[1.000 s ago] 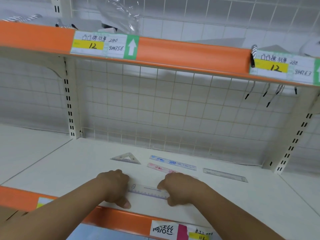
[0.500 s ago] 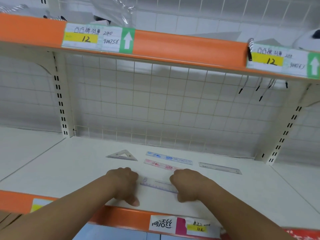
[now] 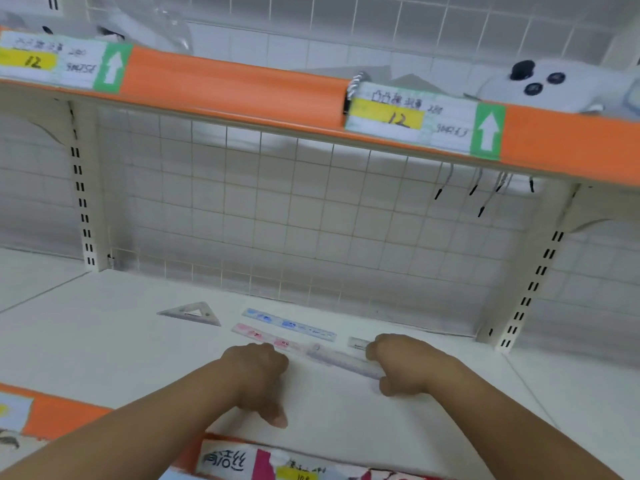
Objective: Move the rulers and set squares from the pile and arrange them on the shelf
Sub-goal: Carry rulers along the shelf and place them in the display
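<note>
On the white shelf (image 3: 450, 427) lie a clear set square (image 3: 188, 313), a blue ruler (image 3: 287, 323) and a pink ruler (image 3: 259, 336) in front of it. A pale purple ruler (image 3: 343, 362) lies slanted to their right. My right hand (image 3: 407, 365) pinches its right end. My left hand (image 3: 258, 374) rests on the shelf to the left of that ruler, apart from it, fingers loosely curled and holding nothing. Most of a clear ruler (image 3: 357, 342) is hidden behind my right hand.
A wire grid (image 3: 277, 220) closes the back of the shelf. The orange-edged upper shelf (image 3: 235, 81) hangs overhead with price labels and a white object (image 3: 554, 86) on it. Slotted uprights (image 3: 81, 188) stand at both sides. An orange lip (image 3: 69, 417) runs along the shelf front.
My right hand has slid the purple ruler to the right and farther back, toward the clear ruler. My left hand has let go of its left end.
</note>
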### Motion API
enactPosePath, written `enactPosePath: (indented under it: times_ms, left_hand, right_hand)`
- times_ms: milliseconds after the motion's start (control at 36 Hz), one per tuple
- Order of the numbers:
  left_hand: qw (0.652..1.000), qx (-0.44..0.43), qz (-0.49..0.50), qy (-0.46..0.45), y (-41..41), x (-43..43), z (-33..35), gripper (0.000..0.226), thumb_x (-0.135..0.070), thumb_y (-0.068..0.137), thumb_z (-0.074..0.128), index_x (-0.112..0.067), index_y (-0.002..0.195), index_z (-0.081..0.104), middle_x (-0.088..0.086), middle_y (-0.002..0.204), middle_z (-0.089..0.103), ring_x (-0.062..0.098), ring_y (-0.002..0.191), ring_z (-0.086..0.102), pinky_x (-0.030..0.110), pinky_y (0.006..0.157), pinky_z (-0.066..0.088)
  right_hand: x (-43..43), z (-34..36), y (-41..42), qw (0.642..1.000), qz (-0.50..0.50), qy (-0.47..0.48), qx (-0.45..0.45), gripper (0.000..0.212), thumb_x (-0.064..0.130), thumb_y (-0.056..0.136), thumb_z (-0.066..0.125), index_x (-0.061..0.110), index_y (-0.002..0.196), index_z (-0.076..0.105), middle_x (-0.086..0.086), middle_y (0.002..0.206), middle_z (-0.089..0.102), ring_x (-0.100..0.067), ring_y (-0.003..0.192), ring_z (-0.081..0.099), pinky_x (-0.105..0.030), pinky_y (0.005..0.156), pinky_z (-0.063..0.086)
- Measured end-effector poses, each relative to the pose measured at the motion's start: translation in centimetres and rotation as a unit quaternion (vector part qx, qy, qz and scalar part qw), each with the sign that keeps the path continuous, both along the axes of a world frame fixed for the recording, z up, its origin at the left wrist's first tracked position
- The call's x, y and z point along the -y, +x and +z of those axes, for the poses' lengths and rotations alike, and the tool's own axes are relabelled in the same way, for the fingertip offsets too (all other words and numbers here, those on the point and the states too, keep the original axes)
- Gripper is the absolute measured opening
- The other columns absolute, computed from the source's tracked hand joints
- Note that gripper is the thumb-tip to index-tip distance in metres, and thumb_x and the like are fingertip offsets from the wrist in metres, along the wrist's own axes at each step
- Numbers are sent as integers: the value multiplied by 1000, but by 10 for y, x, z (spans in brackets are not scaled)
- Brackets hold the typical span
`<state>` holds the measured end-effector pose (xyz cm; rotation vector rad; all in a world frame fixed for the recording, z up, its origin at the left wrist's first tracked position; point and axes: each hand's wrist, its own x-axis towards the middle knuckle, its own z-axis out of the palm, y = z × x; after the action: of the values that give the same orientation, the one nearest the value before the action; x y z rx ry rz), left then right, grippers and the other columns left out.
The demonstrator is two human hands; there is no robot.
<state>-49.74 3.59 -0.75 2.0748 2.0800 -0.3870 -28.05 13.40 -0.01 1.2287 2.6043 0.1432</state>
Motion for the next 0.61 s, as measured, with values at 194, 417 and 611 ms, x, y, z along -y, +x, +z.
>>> enactPosePath:
  times_ms: [194, 417, 611]
  left_hand:
    - [1000, 10, 9, 3, 43, -9, -4, 82, -59, 72, 71, -24, 140, 40, 2, 134, 45, 22, 122, 46, 35, 94, 40]
    - [999, -3, 38, 8, 65, -13, -6, 80, -58, 74, 70, -23, 139, 40, 3, 132, 46, 24, 121, 47, 35, 93, 40]
    - [997, -14, 73, 1, 69, -13, -10, 68, -59, 72, 69, -20, 125, 51, 4, 122, 49, 25, 112, 51, 34, 77, 37]
  right_hand:
    - [-31, -2, 42, 1000, 1, -3, 5, 27, 22, 82, 60, 12, 106, 54, -1, 96, 43, -21, 84, 45, -31, 69, 38]
    - [-57, -4, 65, 1000, 4, -2, 7, 17, 21, 81, 58, 18, 95, 48, 0, 95, 44, -20, 84, 46, -26, 54, 32]
    - [-72, -10, 66, 1000, 11, 9, 4, 17, 17, 81, 54, 18, 98, 54, 0, 96, 50, -19, 82, 51, -29, 62, 37]
